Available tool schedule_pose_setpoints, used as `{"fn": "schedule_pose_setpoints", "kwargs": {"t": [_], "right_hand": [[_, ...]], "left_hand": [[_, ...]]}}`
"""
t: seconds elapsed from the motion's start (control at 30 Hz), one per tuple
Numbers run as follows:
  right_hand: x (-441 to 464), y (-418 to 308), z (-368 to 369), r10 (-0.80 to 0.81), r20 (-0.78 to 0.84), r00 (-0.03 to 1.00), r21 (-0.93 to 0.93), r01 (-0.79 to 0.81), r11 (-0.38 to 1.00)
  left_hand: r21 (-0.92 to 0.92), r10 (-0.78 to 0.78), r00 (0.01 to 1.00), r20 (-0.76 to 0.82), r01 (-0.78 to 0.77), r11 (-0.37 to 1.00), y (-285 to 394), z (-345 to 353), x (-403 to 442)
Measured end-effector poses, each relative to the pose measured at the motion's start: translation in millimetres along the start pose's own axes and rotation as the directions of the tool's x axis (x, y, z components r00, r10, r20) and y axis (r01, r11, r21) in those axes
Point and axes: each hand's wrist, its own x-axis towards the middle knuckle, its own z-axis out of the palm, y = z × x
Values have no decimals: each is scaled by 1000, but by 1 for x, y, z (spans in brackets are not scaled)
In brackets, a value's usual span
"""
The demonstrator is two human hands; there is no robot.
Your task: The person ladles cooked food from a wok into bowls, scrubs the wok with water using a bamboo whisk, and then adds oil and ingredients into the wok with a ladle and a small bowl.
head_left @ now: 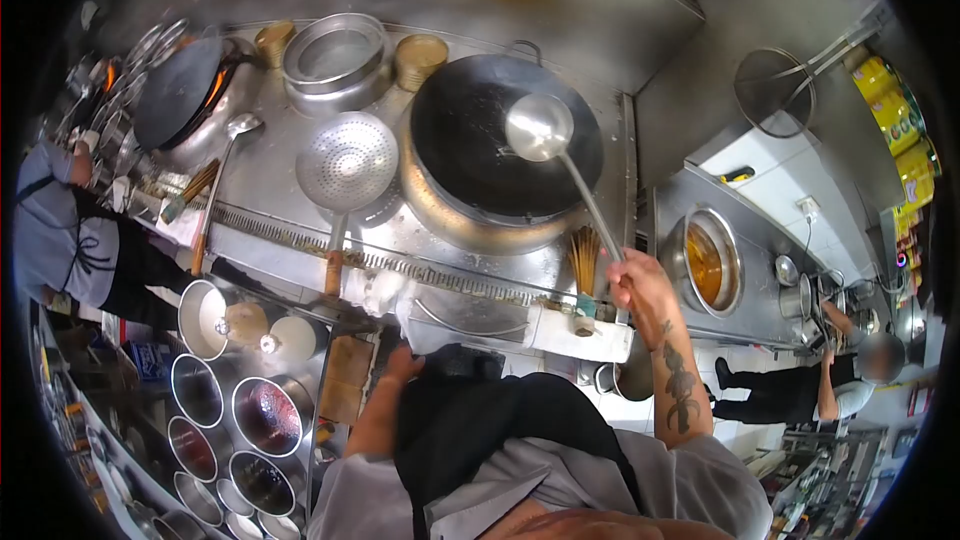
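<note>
My right hand (640, 285) is closed round the handle of a long steel ladle (539, 127). The ladle's bowl is over the right part of a black wok (480, 145); I cannot tell whether it touches the metal. My left hand (403, 364) is low at the stove's front, beside my black apron (465, 430). Its fingers are hard to make out. Just beyond it a white cloth (385, 295) lies on the front ledge and hangs down. A perforated skimmer (347, 162) with a wooden handle rests left of the wok.
A bamboo brush (583, 275) stands at the front ledge. Behind are a steel pot (335, 60) and a second wok (180, 92). Several seasoning pots (272, 417) stand lower left; a bowl of amber liquid (708, 260) is at right. Co-workers (80, 215) stand on both sides.
</note>
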Motion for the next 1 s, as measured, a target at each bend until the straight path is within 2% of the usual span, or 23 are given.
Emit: {"fn": "schedule_pose_setpoints", "kwargs": {"t": [0.03,0.1,0.2,0.3,0.33,0.37,0.43,0.47,0.53,0.57,0.6,0.63,0.67,0.7,0.73,0.77,0.8,0.83,0.87,0.9,0.93,1.0], "right_hand": [[-1,9,5,-56,-26,998,-237,49,970],[-8,22,13,-186,-36,982,-654,118,747],[-21,10,11,-49,62,997,-684,78,726],[25,6,2,42,162,986,-625,70,777],[44,22,-2,-55,207,977,-623,175,762],[64,38,-5,-151,248,957,-619,277,735],[56,66,0,-333,242,912,-748,393,534],[46,72,-8,-373,277,885,-760,439,478],[55,68,-37,-171,299,939,-660,333,673],[47,50,-34,-65,322,944,-376,191,907],[55,38,-23,-71,263,962,-447,187,875],[99,46,-32,-77,257,963,-525,206,826],[102,43,-17,-82,204,976,-571,186,800],[164,72,-48,-133,281,950,-646,290,707],[255,110,-88,-341,369,864,-819,476,320],[153,81,-36,-307,332,892,-848,425,316],[240,110,-85,-450,581,678,-764,645,-15],[238,101,-87,-285,426,859,-819,500,281],[233,91,-86,-97,235,967,-826,251,505],[214,95,-71,-77,176,981,-807,189,560],[196,103,-52,-89,194,977,-797,210,566],[164,118,-20,-102,232,967,-785,248,567]], "left_hand": [[114,-73,996,50,67,991,-15,3,-5],[346,-233,963,135,174,922,-18,-6,-19],[327,-157,987,-36,160,931,-7,-23,-48],[182,-297,954,-28,297,937,8,-35,-77],[60,-349,931,-112,356,932,4,-21,-95],[40,-376,920,-105,382,923,7,-17,-110],[-7,-434,894,-113,436,900,10,-13,-135],[-30,-420,896,-146,421,907,10,-5,-150],[-21,-439,858,-266,451,892,24,12,-179],[-30,-471,815,-338,491,871,39,16,-196],[-44,-451,783,-428,481,876,66,16,-216],[-83,-426,764,-484,445,892,64,27,-232],[-98,-411,702,-581,441,892,83,23,-250],[-22,-252,591,-766,369,929,94,26,-271],[-151,-385,542,-747,425,892,114,13,-291],[-219,-388,392,-834,410,885,128,9,-314],[-243,-375,246,-894,436,867,134,5,-340],[-263,-338,102,-935,438,859,139,1,-373],[-266,-266,-73,-961,497,826,147,-8,-407],[-260,-168,-211,-963,560,786,151,-13,-448],[-325,-125,-348,-929,608,725,177,-29,-487],[-495,-87,-597,-797,564,661,186,-25,-574]]}}
